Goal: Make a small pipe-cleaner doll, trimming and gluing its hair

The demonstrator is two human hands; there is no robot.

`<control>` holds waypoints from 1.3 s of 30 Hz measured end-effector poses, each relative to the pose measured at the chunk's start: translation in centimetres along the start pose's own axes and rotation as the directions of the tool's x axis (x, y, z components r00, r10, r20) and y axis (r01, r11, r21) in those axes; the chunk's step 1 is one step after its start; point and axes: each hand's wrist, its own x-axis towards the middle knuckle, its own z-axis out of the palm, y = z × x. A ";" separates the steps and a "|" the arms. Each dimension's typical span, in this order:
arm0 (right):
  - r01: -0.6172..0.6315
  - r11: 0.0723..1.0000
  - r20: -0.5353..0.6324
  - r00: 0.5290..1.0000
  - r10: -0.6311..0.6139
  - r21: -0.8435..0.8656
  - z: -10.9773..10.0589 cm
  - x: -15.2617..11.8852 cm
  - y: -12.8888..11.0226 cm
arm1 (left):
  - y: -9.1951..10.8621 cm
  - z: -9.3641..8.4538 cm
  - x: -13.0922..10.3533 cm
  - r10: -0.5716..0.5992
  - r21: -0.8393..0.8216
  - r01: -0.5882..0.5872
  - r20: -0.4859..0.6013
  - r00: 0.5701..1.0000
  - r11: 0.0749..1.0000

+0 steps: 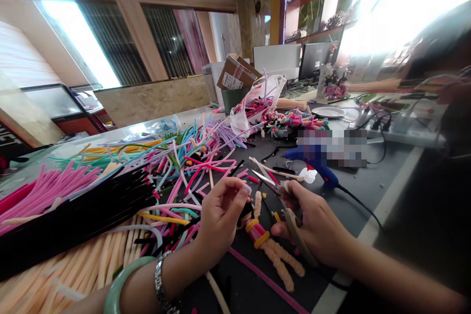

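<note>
My left hand [222, 213] is closed in a pinch around a small lilac piece of pipe cleaner [248, 189], partly hidden by the fingertips. In my right hand [318, 218] I hold a pair of scissors [294, 230], fingers through the handles, blades pointing up and left near the left fingertips. Between and below both hands, a pipe-cleaner doll [259, 233] lies on the dark table, with black hair, a pink and yellow outfit and twisted peach limbs. Its head is partly covered by my left hand.
A blue glue gun [311, 157] with a cord lies beyond my right hand. Black pipe cleaners [84, 216] and peach ones [84, 267] are heaped at left, with coloured offcuts nearby. A plastic bag [241, 120] stands behind. A blurred person [456, 83] is at right.
</note>
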 end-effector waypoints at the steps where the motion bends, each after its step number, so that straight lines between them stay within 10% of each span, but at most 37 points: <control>1: 0.007 1.000 0.003 1.000 -0.007 -0.003 0.0 0.0 -0.1 | 0.0 0.0 0.0 0.006 0.001 -0.006 -0.004 1.000 1.000; 39: -0.018 0.996 0.070 0.997 0.024 -0.092 0.4 0.1 -0.1 | 0.2 0.0 0.1 0.022 -0.148 -0.022 -0.002 1.000 0.989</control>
